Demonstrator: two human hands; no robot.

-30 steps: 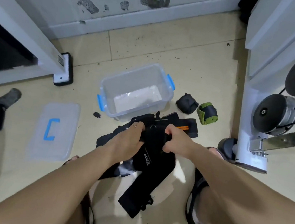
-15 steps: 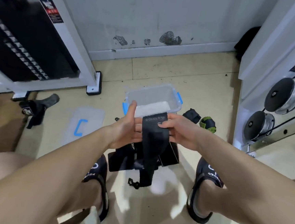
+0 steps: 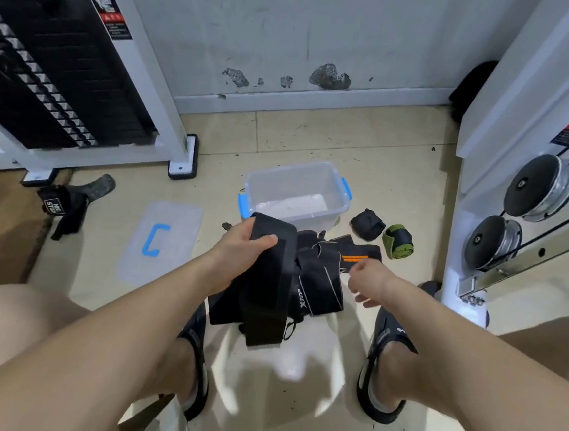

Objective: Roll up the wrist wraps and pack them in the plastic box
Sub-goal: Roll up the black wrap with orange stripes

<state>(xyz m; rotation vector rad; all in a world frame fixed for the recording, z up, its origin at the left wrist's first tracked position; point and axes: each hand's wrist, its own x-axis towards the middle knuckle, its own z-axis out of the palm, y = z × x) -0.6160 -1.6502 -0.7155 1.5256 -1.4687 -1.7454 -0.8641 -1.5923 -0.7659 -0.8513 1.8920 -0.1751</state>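
A person's left hand [image 3: 238,256] grips a hanging black wrist wrap [image 3: 267,282] above the floor pile, right hand [image 3: 366,284] loosely curled and empty, plastic box [image 3: 299,182] at twelve o'clock.

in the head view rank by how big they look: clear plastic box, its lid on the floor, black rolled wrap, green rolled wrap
1. plastic box
2. lid, close to the box
3. black rolled wrap and green rolled wrap, too alike to rank

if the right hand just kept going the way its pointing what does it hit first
Probably the loose black wraps heaped on the floor: the right hand is empty, its fingers aimed left toward that heap and the strap the left hand holds up. Depth is unclear.
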